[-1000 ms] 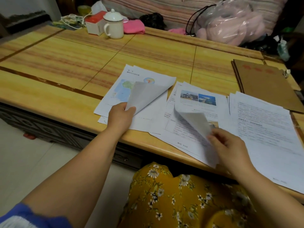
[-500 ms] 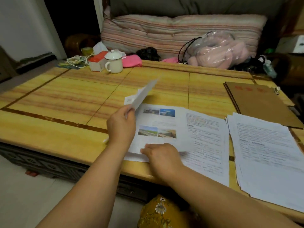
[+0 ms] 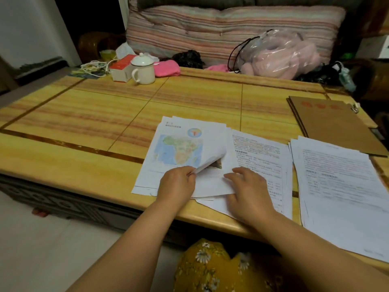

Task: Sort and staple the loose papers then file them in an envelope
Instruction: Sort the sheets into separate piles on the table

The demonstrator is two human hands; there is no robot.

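Left hand: the left hand (image 3: 176, 183) pinches the curled corner of the map sheet (image 3: 181, 148), likely to check the page beneath.
Right hand: the right hand (image 3: 248, 188) lies flat with relaxed fingers, pinning the loose papers (image 3: 259, 157).
Envelope: the brown envelope (image 3: 332, 125) waits far right, unused.

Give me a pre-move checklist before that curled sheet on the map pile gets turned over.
1. Left hand pinches the curled sheet at its lower corner: ok.
2. Right hand rests flat on the papers beside it, steadying them: ok.
3. Only one sheet lifted: cannot tell.
4. Map pile squared up: not ok, edges are fanned.
5. Right-hand stack lies apart from the middle text pages: ok.
6. Brown envelopes on the table, at the far right: ok. Stapler in sight: not ok.
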